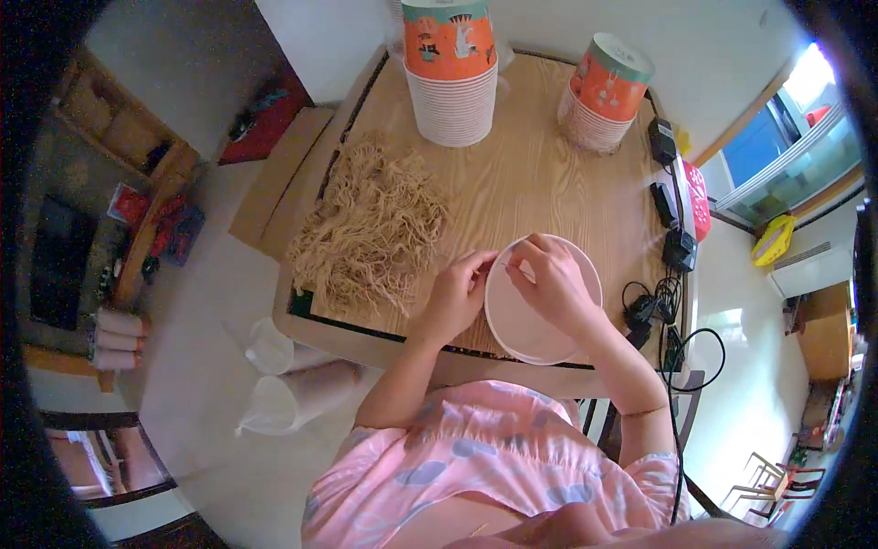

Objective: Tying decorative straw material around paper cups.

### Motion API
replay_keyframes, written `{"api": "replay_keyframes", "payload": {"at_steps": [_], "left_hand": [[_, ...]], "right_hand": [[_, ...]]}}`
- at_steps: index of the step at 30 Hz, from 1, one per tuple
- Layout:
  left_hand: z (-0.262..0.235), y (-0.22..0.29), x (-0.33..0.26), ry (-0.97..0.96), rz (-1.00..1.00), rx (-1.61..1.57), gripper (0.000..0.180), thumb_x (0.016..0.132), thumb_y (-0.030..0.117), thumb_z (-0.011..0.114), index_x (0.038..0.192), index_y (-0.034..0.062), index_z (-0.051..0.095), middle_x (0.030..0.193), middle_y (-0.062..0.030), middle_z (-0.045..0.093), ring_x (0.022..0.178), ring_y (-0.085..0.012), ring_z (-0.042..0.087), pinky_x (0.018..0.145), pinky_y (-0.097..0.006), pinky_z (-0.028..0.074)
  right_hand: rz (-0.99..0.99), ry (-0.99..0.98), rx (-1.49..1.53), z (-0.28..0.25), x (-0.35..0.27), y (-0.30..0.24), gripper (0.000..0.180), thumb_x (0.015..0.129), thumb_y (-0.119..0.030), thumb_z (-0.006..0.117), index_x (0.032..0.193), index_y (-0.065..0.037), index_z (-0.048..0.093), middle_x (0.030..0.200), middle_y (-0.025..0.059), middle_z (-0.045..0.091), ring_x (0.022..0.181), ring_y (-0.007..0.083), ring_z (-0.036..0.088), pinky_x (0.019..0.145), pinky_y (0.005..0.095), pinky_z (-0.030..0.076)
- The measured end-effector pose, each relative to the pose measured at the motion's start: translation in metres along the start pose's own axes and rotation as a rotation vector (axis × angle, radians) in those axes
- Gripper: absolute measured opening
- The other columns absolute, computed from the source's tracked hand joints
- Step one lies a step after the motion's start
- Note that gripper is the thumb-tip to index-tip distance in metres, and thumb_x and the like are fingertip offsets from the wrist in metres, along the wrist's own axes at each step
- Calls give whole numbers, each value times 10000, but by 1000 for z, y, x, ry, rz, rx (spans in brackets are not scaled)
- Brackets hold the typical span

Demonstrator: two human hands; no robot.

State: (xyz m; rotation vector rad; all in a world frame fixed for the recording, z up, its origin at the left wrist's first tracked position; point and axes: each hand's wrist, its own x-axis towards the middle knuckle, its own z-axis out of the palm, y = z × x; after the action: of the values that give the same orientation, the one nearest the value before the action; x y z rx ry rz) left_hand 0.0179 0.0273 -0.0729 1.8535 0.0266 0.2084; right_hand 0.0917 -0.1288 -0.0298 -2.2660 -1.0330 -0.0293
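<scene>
A white round paper tub sits at the table's near edge, its pale inside facing up toward me. My left hand is closed on the tub's left rim, fingers bent against the wall. Over the tub's far left rim, my right hand is closed in a pinch. A thin light strand seems to show at its fingertips, too small to make out. Left of my hands spreads a heap of tan twisted paper cords. Where the fingers meet the rim is partly hidden by the hands.
Nested orange-and-green printed tubs stand in a tall stack at the back and a shorter stack at back right. Black power adapters and looped cables line the table's right edge. Plastic-wrapped white tub stacks lie on the floor at left.
</scene>
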Motion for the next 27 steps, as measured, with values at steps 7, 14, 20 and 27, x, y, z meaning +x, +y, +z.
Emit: {"api": "replay_keyframes", "payload": {"at_steps": [7,14,20,27], "left_hand": [[0,-3,1,16,58,18,255,827,-15,509,1075,-19,566,971,-114,627,910,-198,603,778,-304,497],[-1,5,0,20,46,50,266,812,-33,510,1068,-9,579,965,-114,631,899,-204,607,777,-304,494],[-4,2,2,44,57,190,237,795,-26,538,1024,-27,601,972,-145,642,898,-231,622,805,-315,484],[-8,5,4,33,65,227,229,790,4,559,1011,-31,605,964,-173,641,879,-271,634,794,-332,492]], "right_hand": [[-26,0,-21,2,0,1,107,766,-114,617,826,-33,581,868,128,562,865,324,547,782,408,427],[-3,2,-51,4,0,-2,103,765,-111,614,828,-37,581,863,125,561,867,317,546,788,405,426],[-21,3,-68,6,1,-2,96,765,-117,614,818,-45,578,847,121,558,855,314,545,778,403,426],[-27,9,-79,11,3,-2,94,767,-134,618,809,-58,582,816,114,541,839,309,542,773,403,419]]}}
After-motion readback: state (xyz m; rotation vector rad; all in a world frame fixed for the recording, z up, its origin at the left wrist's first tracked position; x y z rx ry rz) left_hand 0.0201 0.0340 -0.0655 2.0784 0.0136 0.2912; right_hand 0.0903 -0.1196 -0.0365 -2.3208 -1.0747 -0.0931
